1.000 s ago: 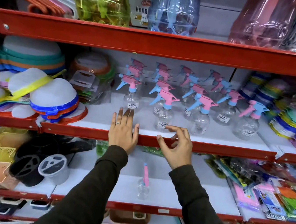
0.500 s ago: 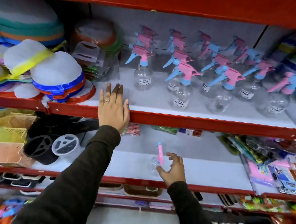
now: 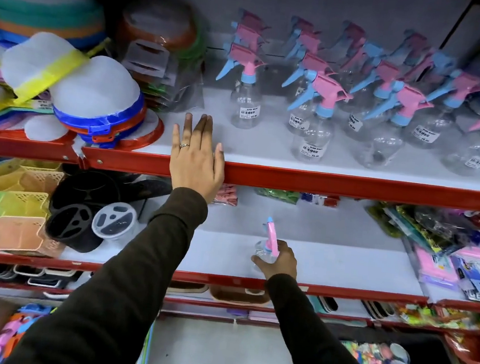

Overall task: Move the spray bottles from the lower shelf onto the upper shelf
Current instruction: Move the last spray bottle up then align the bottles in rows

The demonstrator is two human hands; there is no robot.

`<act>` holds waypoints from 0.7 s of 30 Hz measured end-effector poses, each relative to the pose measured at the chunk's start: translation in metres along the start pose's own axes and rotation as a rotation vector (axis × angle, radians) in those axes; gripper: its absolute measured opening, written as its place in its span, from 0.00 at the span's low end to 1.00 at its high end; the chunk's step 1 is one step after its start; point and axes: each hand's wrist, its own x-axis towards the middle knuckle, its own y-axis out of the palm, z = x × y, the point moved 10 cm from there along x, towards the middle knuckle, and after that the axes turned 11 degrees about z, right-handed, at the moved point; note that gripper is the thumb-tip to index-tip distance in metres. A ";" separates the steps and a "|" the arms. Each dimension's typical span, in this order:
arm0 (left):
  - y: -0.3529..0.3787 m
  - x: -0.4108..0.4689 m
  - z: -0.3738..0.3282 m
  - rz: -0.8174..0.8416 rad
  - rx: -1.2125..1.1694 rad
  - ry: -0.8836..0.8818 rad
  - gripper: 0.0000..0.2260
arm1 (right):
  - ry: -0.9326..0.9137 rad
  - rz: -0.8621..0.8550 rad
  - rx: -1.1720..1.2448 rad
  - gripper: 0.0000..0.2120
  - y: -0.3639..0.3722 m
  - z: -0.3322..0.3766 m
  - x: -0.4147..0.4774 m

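Note:
One clear spray bottle (image 3: 266, 245) with a pink and blue trigger head stands on the lower shelf (image 3: 342, 266). My right hand (image 3: 279, 261) is wrapped around its body from the near side. Several matching spray bottles (image 3: 317, 121) stand in rows on the upper shelf (image 3: 352, 170), each with a white price label. My left hand (image 3: 196, 159) lies flat, fingers together, over the red front lip of the upper shelf, left of the bottles.
Stacked mesh covers with coloured rims (image 3: 93, 101) fill the upper shelf's left end. Coloured baskets (image 3: 7, 210) and black round holders (image 3: 78, 218) sit at the lower shelf's left. Packaged goods (image 3: 461, 258) crowd its right end. More stock lies below.
My right hand dropped from the upper shelf edge to the lower shelf and closed around the lone bottle. The view tilted down. My left hand stayed on the upper shelf lip.

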 end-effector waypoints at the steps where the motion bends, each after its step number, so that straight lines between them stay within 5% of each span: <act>1: 0.000 0.000 0.000 0.000 -0.001 -0.002 0.26 | -0.016 -0.006 0.012 0.29 -0.001 0.002 -0.003; 14: 0.002 -0.002 -0.001 0.085 0.013 -0.021 0.28 | -0.475 -0.160 0.084 0.34 -0.061 0.126 -0.103; 21: 0.002 -0.002 0.000 0.083 0.006 -0.017 0.27 | -0.761 -0.291 0.062 0.28 -0.107 0.203 -0.150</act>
